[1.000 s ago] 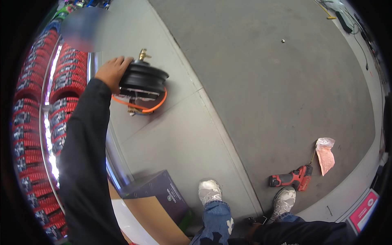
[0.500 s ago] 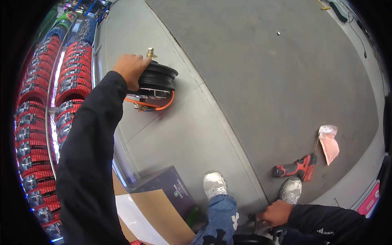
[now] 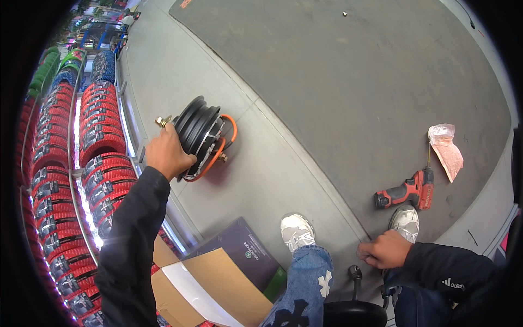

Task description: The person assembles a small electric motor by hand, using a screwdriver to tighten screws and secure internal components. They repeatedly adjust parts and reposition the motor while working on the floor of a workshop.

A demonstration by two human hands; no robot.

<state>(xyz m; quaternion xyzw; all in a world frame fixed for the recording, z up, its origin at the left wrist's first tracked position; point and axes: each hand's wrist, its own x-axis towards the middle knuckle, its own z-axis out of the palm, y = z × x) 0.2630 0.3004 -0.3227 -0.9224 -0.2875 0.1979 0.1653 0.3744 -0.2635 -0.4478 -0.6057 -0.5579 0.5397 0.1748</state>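
At the left, my left hand [image 3: 170, 153] grips the rim of a black hub motor wheel [image 3: 199, 122]. The wheel is tilted on its side, with a brass-coloured axle nut [image 3: 162, 121] at one end. An orange cable [image 3: 234, 128] loops from its other face. Whether the wheel touches the floor, I cannot tell. My right hand [image 3: 387, 249] is closed, its fingers curled, above the dark knee at the lower right; what is in it, if anything, is hidden. Close by are a shoe and a red and black cordless drill [image 3: 411, 192] lying on the mat.
An opened cardboard box [image 3: 223, 272] and a dark purple box [image 3: 239, 248] stand at lower left. Racks of red-wrapped tyres [image 3: 101, 125] line the left. A pinkish packet [image 3: 447, 150] lies on the grey mat [image 3: 327, 98] by the drill bit. A small nut [image 3: 345, 14] is farther off.
My left hand has turned the wheel from lying flat to tilted, with its nut end swinging left. My right hand has lifted away from the black metal lever. The view has shifted.
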